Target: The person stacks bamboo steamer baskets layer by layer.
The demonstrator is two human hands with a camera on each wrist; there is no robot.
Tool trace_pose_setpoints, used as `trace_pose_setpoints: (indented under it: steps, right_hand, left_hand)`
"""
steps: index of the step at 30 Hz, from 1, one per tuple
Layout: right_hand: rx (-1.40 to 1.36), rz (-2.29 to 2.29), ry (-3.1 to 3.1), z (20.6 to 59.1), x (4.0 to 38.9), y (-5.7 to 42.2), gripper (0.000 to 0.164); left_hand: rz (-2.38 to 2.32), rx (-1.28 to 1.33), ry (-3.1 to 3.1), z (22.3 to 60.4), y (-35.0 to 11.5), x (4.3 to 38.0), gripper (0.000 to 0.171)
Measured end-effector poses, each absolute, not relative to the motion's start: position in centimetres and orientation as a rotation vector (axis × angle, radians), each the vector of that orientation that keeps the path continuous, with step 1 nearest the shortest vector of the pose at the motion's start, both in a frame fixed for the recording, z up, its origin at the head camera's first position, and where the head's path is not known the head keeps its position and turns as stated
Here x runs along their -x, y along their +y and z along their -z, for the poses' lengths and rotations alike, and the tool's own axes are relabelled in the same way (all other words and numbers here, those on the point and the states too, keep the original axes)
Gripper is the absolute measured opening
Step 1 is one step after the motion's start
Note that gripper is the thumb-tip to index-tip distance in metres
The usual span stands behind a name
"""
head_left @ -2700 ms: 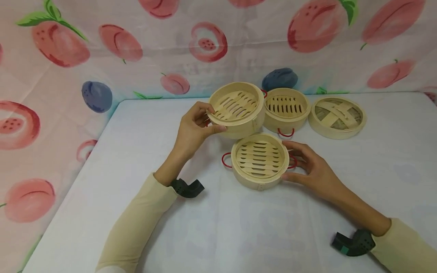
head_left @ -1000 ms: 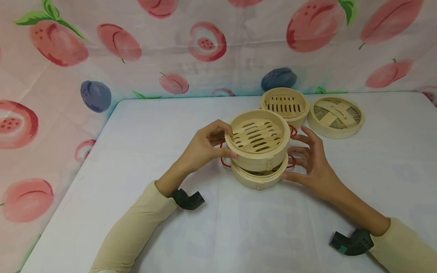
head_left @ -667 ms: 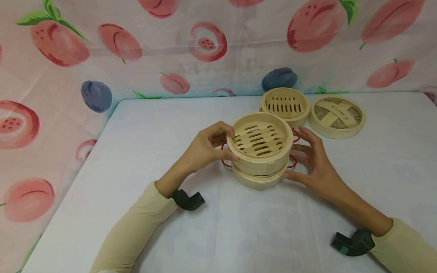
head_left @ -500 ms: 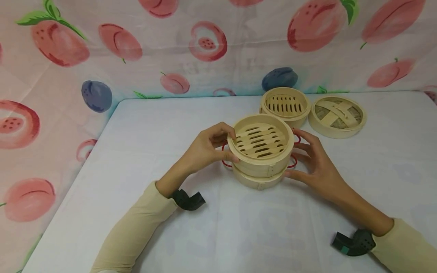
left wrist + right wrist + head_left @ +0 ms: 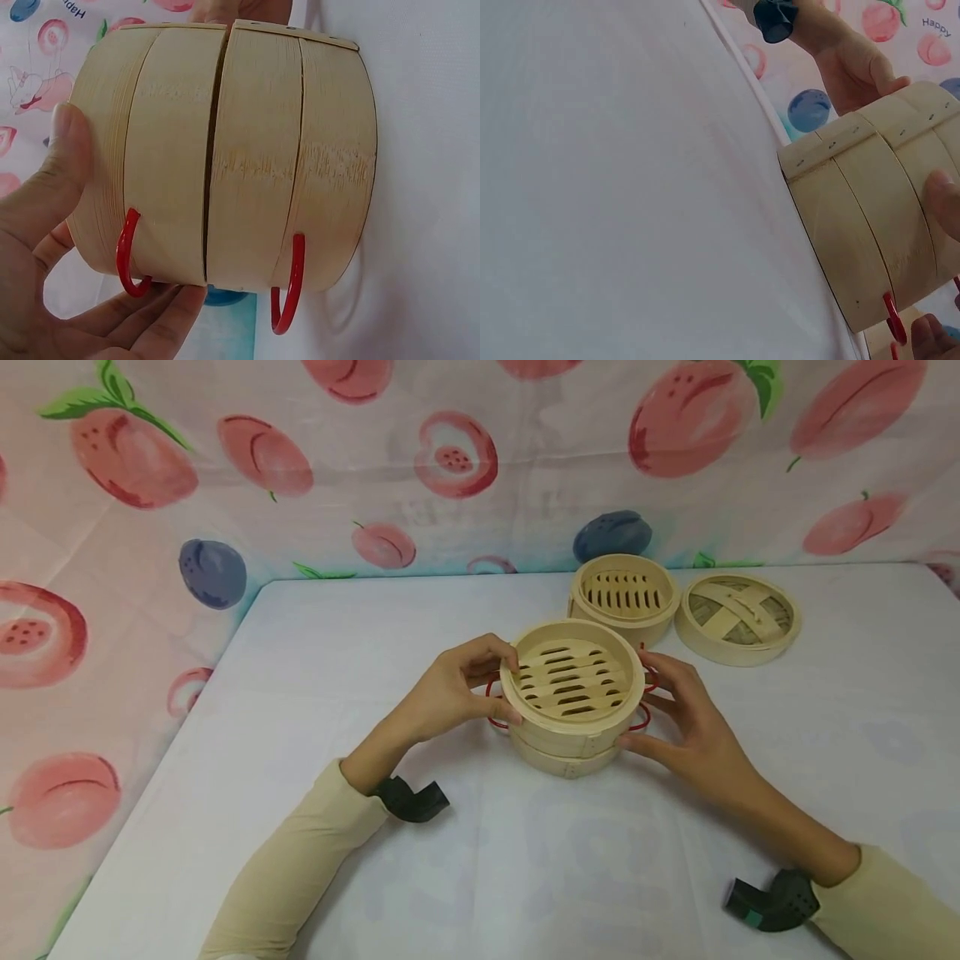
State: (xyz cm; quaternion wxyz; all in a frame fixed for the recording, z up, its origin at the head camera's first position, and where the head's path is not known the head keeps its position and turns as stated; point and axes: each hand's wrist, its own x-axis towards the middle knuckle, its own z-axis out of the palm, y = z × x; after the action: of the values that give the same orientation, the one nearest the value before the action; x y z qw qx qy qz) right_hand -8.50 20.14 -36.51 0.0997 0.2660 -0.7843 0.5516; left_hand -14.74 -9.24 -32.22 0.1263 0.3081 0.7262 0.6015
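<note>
Two round bamboo steamer baskets are stacked on the table. The upper basket (image 5: 576, 739) has a slatted floor and sits on the lower basket (image 5: 567, 767); a thin dark seam runs between their walls in the left wrist view. My left hand (image 5: 453, 693) grips the upper basket's left side, thumb on its outer wall and a fingertip at the rim. On the other side my right hand (image 5: 693, 722) holds the upper basket, its thumb near the front wall. Each basket has red loop handles, such as the upper basket's handle (image 5: 126, 255), and they roughly line up.
Behind the stack stands another slatted steamer basket (image 5: 630, 628), close to the upper one. To its right lies a woven steamer lid (image 5: 738, 652) with a strap on top. The white-covered table (image 5: 420, 877) meets a peach-print cloth (image 5: 300, 527) at the back.
The upper steamer basket has come down from the back left, moving right and towards me, onto the lower one. My left hand travelled with it. My right hand's fingers closed in on its right side.
</note>
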Motion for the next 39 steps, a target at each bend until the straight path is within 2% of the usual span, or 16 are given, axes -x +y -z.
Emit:
trace_pose_setpoints:
  steps: [39]
  right_hand:
    - [-0.757, -1.499, -2.343, 36.13, 7.85, 19.39, 0.116]
  left_hand:
    - [-1.807, -1.006, 1.937, 32.74, -9.97, 15.37, 0.048]
